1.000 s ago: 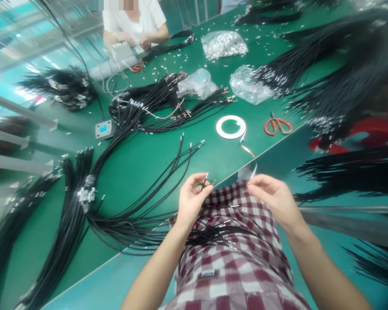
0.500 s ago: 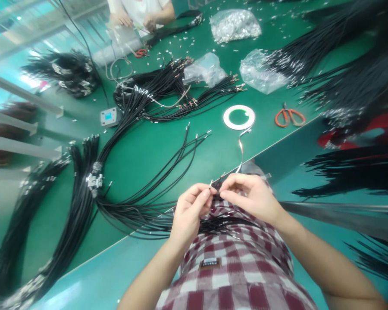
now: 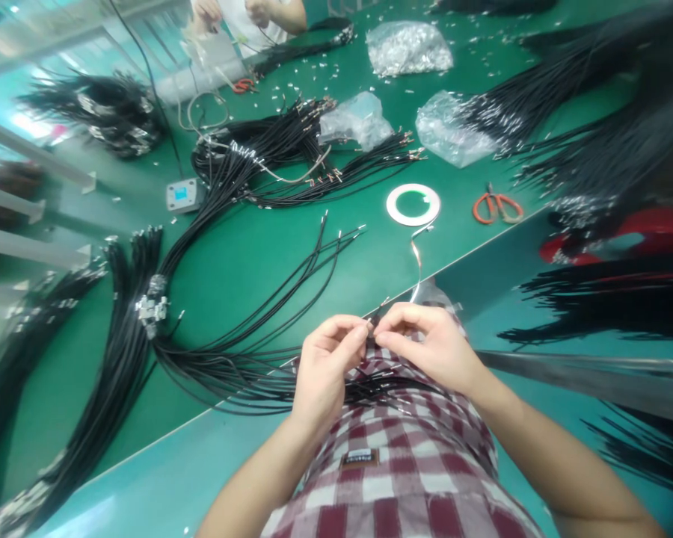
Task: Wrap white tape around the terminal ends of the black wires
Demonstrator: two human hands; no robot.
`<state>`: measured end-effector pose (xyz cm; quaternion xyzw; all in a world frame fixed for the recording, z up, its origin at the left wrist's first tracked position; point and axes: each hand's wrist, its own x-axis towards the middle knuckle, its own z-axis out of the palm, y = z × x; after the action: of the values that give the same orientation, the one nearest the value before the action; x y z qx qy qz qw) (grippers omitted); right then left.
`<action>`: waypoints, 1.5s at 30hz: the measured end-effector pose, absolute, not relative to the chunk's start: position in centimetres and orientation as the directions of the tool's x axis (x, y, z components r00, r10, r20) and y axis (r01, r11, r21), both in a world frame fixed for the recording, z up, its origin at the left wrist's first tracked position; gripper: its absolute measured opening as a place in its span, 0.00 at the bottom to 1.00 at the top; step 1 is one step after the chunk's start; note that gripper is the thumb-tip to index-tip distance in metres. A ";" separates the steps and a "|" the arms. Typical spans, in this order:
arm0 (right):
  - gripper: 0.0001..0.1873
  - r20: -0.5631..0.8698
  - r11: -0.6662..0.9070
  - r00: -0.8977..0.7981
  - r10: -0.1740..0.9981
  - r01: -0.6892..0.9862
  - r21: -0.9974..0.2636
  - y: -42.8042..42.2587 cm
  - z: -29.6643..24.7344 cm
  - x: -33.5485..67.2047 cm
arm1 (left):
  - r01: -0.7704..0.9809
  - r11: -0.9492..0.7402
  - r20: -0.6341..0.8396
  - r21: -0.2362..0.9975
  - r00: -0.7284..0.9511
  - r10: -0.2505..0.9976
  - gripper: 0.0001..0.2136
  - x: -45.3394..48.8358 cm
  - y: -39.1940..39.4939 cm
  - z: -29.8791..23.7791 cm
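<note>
My left hand (image 3: 326, 366) and my right hand (image 3: 426, 345) meet over my lap, their fingertips pinched together on the metal-tipped end of a thin black cable (image 3: 373, 323). A bunch of black cables (image 3: 258, 381) trails from there across my checked red-and-white shirt (image 3: 370, 486) and onto the table. A narrow tape strip (image 3: 418, 261) runs from a white tape roll (image 3: 413, 205) down past the table edge, ending just beyond my right hand.
On the green workbench (image 3: 269, 269) lie bundles of black cables (image 3: 269, 161), orange-handled scissors (image 3: 497, 208), and plastic bags (image 3: 407, 48) of metal terminals. Loose terminals are scattered about. A co-worker's hands (image 3: 258, 9) work at the far end, near a small grey meter box (image 3: 182, 196).
My hands have come together, with my right hand moving left onto the cable end held by my left. The whole view has shifted slightly as my head moved.
</note>
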<state>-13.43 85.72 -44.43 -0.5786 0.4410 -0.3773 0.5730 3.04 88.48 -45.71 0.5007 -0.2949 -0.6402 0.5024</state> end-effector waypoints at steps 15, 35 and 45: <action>0.07 -0.080 0.097 0.291 -0.953 0.046 -0.994 85.6 -45.1 -12.2 | 0.375 -0.216 -0.230 0.901 -0.008 -0.973 0.06 3.1 88.9 -46.5; 0.05 -0.065 0.064 0.140 -0.988 -0.017 -0.998 86.0 -45.0 -11.5 | 0.064 -0.021 -0.030 0.998 0.135 -0.990 0.09 2.5 89.7 -46.9; 0.08 -0.147 0.168 0.134 -0.980 0.158 -0.973 86.2 -46.2 -11.1 | -0.445 0.299 0.405 0.844 0.163 -0.900 0.16 2.1 90.5 -49.5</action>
<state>-11.08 86.17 -46.18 -0.4442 0.4625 -0.4679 0.6082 2.10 90.49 -49.49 0.5512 -0.6098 -0.2156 0.5270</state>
